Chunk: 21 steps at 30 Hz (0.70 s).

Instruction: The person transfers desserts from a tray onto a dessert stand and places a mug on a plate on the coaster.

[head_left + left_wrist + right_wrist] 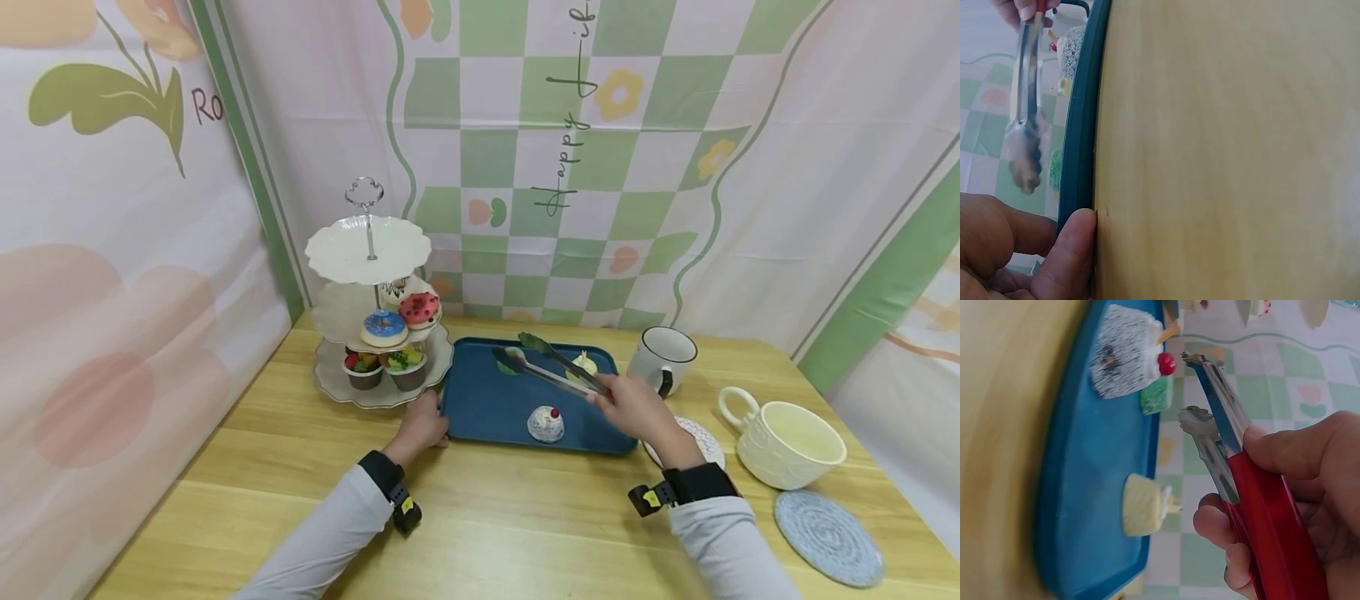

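Tongs (1254, 481), parted and empty, gripped by the right hand (633, 408); left hand (423, 423) pinches the tray (480, 404). Tugging it could topple the white cake (545, 425).

The left hand (423, 425) holds the tray (480, 400) at its near left corner; the right hand (643, 412) grips tongs (555, 377) over the tray. A cake (545, 427) sits near the tray's front edge. Left of the tray rises a tiered stand (337, 250); right of the tray, a mug (648, 367).
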Motion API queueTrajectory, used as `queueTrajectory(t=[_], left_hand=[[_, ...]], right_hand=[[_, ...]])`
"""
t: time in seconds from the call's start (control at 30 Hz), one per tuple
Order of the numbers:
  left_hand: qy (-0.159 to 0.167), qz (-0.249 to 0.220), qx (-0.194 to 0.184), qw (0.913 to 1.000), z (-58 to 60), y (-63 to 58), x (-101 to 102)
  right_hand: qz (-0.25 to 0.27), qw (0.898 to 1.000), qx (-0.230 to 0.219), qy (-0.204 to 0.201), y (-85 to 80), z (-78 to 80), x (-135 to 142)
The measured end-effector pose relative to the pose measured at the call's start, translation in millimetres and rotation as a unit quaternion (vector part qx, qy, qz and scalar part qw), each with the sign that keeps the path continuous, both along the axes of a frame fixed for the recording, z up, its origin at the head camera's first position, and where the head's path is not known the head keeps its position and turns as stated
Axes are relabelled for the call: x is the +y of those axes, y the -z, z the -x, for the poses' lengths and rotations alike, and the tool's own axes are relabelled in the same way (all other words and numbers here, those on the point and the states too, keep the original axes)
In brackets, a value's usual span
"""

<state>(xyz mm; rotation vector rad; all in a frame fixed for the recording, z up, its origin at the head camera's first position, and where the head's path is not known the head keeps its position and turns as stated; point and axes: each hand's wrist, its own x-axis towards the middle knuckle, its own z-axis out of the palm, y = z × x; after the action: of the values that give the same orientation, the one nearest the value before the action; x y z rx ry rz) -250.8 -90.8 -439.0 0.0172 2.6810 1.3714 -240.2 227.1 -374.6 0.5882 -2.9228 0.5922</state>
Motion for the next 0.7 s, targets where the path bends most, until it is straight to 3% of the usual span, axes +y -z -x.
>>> queueTrajectory(t=[0.27, 0.7], left_hand=[[-0.004, -0.003, 0.007, 1.0000, -0.1, 1.2, -1.5], [-0.007, 0.014, 0.013, 0.9998, -0.2, 0.3, 0.0]], right_hand=[[0.004, 1.000, -0.005, 0.013, 13.1, 1.1, 12.3], [-0.002, 1.000, -0.011, 0.007, 20.2, 2.3, 13.2]])
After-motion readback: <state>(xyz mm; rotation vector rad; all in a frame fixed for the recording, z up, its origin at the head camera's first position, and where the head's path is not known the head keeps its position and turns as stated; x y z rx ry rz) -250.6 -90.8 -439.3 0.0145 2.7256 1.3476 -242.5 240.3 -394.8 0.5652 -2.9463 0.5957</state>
